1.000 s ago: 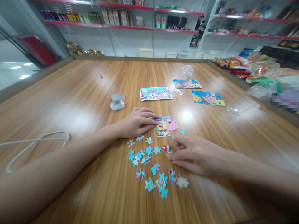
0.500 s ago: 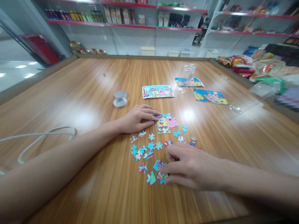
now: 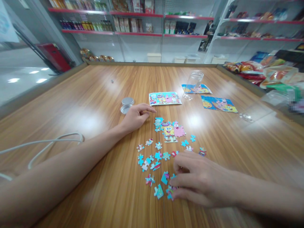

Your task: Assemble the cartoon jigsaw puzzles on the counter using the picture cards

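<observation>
A partly joined cartoon puzzle (image 3: 169, 128) lies mid-table, with several loose pieces (image 3: 154, 156) scattered in front of it. My left hand (image 3: 136, 116) rests on the wood just left of the joined part, fingers loosely curled and apart, holding nothing. My right hand (image 3: 198, 179) lies low over the nearest loose pieces, fingers bent and pinching at pieces (image 3: 169, 190) at its fingertips. A finished puzzle picture (image 3: 165, 98) lies beyond the joined part.
Two round metal tins (image 3: 127, 105) stand left of the finished picture. A clear jar (image 3: 194, 84) lies over another picture (image 3: 196, 89), with a third picture (image 3: 218, 104) to its right. A white cable (image 3: 47, 144) loops at left. Snack bags (image 3: 266, 71) crowd the right edge.
My left hand has drawn back off the joined puzzle to the bare wood at its left. My right hand came down from the middle pieces to the nearest ones.
</observation>
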Demonstrator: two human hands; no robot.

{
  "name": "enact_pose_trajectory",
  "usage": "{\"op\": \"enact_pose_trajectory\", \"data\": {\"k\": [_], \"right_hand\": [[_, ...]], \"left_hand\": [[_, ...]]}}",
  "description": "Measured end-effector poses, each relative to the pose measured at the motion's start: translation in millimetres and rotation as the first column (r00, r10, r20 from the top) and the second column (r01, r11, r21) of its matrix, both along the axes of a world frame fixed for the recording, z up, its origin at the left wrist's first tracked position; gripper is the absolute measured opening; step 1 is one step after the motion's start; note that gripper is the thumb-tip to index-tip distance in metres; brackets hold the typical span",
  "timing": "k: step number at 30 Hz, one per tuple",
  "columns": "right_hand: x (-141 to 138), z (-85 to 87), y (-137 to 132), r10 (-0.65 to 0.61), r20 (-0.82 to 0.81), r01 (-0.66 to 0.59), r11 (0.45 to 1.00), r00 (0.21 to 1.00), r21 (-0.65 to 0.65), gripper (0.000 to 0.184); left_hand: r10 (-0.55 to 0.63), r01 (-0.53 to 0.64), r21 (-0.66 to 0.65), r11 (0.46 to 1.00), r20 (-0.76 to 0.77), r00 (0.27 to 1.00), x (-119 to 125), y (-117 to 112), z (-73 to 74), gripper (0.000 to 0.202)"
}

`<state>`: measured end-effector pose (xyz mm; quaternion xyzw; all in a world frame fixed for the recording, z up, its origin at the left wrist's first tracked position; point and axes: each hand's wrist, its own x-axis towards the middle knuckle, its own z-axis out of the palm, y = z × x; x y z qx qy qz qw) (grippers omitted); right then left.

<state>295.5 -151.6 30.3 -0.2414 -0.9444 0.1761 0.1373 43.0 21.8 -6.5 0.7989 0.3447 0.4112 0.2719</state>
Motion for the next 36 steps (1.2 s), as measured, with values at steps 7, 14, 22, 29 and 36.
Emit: {"op": "enact_pose_trajectory", "data": {"k": [7, 14, 22, 29, 36], "right_hand": [[-30.3, 10.6, 63.6, -0.243, 0.059, 0.243, 0.97, 0.968, -0.007, 0.017], [-39.7, 17.8, 73.9, -0.28, 0.195, 0.317, 0.928, 0.94, -0.196, 0.011], [-26.9, 6.8, 80.6, -0.246, 0.091, 0.258, 0.953, 0.965, -0.159, 0.013], [-32.7, 1.3, 81.8, -0.148, 0.034, 0.151, 0.981, 0.988, -0.122, 0.011], [-39.0, -4.0, 81.3, -0.092, -0.116, 0.089, 0.996, 0.989, -0.032, 0.018]], "left_hand": [[0.042, -0.041, 0.016, 0.999, -0.064, 0.997, -3.3, 3.8, -1.9, 0.026], [-0.099, 0.099, 0.005, 0.995, -0.08, 0.992, -5.1, 0.8, 1.9, 0.026], [-0.355, 0.421, 0.146, 0.895, -0.338, 0.872, -6.4, -3.9, 10.3, 0.025], [-0.33, 0.397, 0.14, 0.907, -0.348, 0.877, -2.9, -4.8, 11.0, 0.02], [-0.338, 0.402, 0.124, 0.907, -0.355, 0.872, -3.2, -3.9, 10.2, 0.018]]}}
